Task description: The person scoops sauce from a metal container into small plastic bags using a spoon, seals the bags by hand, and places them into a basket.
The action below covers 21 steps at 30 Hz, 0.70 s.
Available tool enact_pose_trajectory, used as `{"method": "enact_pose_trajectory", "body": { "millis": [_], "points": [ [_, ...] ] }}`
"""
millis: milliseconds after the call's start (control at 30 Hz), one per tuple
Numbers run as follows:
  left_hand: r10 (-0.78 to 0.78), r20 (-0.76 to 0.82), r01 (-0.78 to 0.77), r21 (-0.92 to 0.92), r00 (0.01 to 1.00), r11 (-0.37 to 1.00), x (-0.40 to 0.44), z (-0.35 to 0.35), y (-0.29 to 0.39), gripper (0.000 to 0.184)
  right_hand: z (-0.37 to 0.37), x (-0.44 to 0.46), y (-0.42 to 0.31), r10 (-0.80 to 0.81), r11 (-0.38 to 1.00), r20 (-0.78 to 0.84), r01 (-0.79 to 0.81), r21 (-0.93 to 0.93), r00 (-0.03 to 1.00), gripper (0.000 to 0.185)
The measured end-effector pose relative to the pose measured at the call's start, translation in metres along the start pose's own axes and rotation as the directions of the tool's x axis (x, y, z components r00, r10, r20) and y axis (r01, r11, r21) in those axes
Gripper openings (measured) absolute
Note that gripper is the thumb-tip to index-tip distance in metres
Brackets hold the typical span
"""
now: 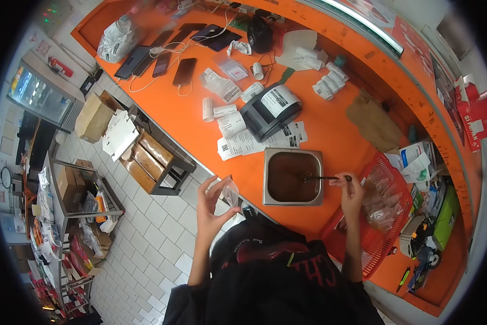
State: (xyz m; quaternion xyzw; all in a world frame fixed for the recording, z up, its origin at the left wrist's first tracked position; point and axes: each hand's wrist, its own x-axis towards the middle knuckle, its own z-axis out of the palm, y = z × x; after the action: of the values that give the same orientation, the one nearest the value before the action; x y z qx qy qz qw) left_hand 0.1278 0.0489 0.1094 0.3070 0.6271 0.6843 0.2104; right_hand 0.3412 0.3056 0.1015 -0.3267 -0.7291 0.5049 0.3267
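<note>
A small clear plastic bag (230, 193) is held up in my left hand (213, 203), between the thumb and fingers, just off the table's front edge. My right hand (350, 190) grips the dark handle of a spoon (330, 177) above the right rim of a square metal pan (266, 187). The spoon's head reaches into the brown sauce (292, 181) in the pan, so its shape is partly hidden. The pan stands on the orange table (330, 127), near its front edge.
Right of the pan, a red basket (369, 260) holds many small filled bags. Behind the pan stands a black receipt printer (254, 116) amid printed slips. Several phones (185, 71) with cables lie at the far left. A wooden stool (148, 162) stands on the tiled floor.
</note>
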Motion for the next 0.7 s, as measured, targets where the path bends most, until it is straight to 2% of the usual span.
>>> {"method": "enact_pose_trajectory", "body": {
  "millis": [133,200,267,333,467,567,700],
  "points": [
    [0.010,-0.007,-0.010,-0.006,1.000,1.000,0.004,0.001,0.008,0.081,0.012,0.000,0.034,0.042,0.995,-0.011,-0.041,0.095,0.999,0.014],
    [0.021,-0.012,-0.021,-0.011,1.000,1.000,0.007,0.002,0.010,0.082,0.019,0.001,0.045,0.121,0.958,0.062,-0.133,0.253,0.991,0.015],
    [0.036,-0.004,-0.035,0.035,0.999,0.999,0.009,0.001,0.011,0.081,0.023,0.001,0.045,0.141,0.946,0.082,-0.159,0.283,0.987,0.015],
    [0.043,-0.003,-0.043,0.027,0.999,0.999,0.010,0.002,0.011,0.081,0.026,-0.001,0.047,0.245,0.892,0.148,-0.283,0.353,0.958,0.017],
    [0.054,0.002,-0.054,-0.002,0.999,0.999,0.012,0.001,0.011,0.082,0.019,-0.006,0.044,0.361,0.823,0.119,-0.376,0.425,0.925,0.019],
    [0.063,0.012,-0.064,0.018,0.998,0.998,0.015,0.001,0.013,0.083,0.004,-0.009,0.054,0.481,0.693,0.091,-0.442,0.569,0.872,0.016],
    [0.069,0.023,-0.070,0.039,0.997,0.997,0.025,0.000,0.015,0.087,-0.008,-0.012,0.055,0.555,0.606,0.057,-0.450,0.655,0.830,0.014]
  ]
}}
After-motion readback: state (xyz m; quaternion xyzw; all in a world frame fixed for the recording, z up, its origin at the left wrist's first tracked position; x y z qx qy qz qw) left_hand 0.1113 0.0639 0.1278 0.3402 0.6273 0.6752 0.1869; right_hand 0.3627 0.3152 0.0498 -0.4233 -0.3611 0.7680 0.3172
